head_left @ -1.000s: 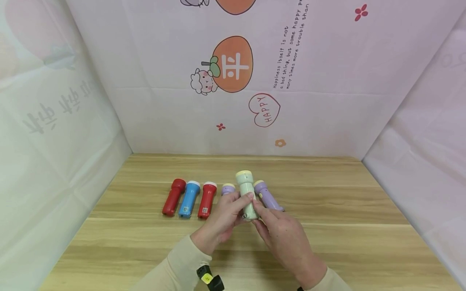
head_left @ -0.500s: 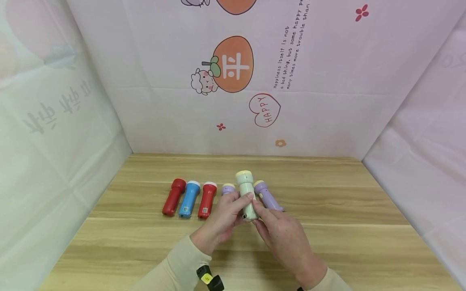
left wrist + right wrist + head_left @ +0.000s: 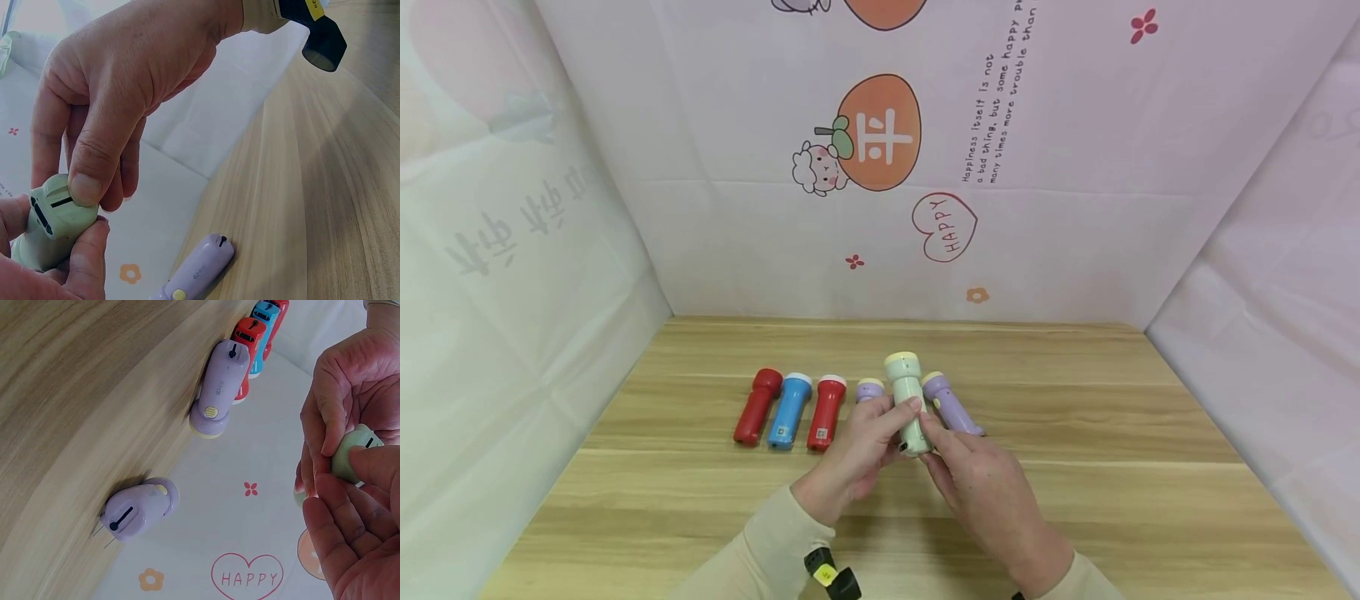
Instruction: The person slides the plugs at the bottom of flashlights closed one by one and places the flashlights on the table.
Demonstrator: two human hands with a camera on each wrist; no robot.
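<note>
My left hand grips a pale green flashlight with a cream lens rim, its thumb lying along the body. The lens end points away from me. My right hand pinches the tail end from the other side. In the left wrist view, the right thumb presses beside a dark slot on the tail. A purple flashlight lies just beyond the right hand, with two thin metal prongs sticking out of its tail. Another purple flashlight is partly hidden behind the left hand.
Left of the hands, a red flashlight, a blue flashlight and a dark red flashlight lie in a row on the wooden table. Printed white cloth hangs behind the table and along both sides.
</note>
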